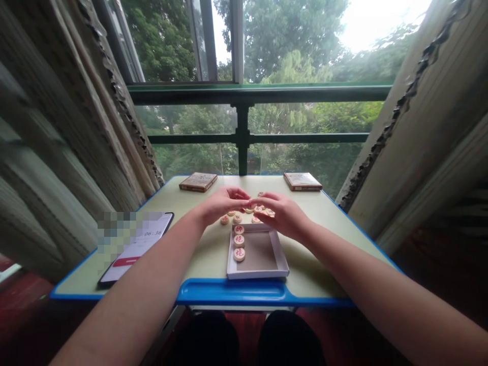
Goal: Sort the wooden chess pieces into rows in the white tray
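My left hand and my right hand hover over a loose cluster of xiangqi pieces on the table, their fingertips meeting or nearly so. Both hands have gently bent fingers, with the thumbs apart from them; I see no piece in either. Beneath and around them lie several round wooden pieces with red characters, such as one piece near my left hand. Closer to me is a shallow white box. Three pieces stand in a column along its left side, the middle one among them. My hands partly cover the cluster.
A phone showing a timer lies at the left of the pale table. Two flat brown boxes rest at the far corners, one left and one right. A blue raised tray edge runs along the front.
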### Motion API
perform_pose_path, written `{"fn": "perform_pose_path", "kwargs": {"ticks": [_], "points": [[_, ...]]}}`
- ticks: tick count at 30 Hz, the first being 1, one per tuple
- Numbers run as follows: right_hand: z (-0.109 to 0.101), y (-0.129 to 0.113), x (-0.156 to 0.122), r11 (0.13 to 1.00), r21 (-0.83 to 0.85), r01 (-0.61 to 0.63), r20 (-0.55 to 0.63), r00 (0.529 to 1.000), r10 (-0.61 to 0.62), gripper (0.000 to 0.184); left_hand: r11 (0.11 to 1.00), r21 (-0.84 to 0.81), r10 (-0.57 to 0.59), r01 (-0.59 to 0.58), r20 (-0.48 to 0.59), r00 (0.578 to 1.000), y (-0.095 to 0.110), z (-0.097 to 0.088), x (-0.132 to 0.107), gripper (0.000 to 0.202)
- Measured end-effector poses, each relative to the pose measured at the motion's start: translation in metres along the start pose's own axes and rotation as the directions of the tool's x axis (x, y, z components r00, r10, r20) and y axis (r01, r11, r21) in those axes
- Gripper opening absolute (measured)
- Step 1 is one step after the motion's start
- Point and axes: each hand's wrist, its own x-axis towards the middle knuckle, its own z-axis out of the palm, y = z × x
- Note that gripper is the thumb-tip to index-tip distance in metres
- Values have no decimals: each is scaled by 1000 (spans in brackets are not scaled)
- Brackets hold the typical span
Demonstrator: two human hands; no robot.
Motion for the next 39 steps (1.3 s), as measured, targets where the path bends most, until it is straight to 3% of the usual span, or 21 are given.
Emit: {"fn": "perform_pose_path", "kwargs": {"ticks": [10,13,17,21,25,30,39], "points": [[-3,-5,0,991,129,42,-105,994,-29,12,993,-99,-50,61,110,993,2,-2,-1,31],[-6,-11,-1,985,167,37,-49,998,-29,14,992,-119,-44,45,5,999,3,-6,0,29],[-8,-24,-4,958,273,86,185,973,-140,19,991,-132,-47,20,-206,977,1,-13,3,27],[-7,-36,-8,929,355,105,298,929,-219,10,991,-119,-81,57,-207,975,-2,-17,6,28],[-3,-42,-10,929,347,129,327,912,-249,12,997,-29,-75,71,-186,980,-6,-14,8,29],[0,-45,-8,938,293,186,316,907,-279,16,993,113,-2,30,-245,970,-9,-12,10,31],[1,-47,-9,954,245,171,325,913,-247,12,962,270,130,-29,-361,924,-13,-14,14,26]]}}
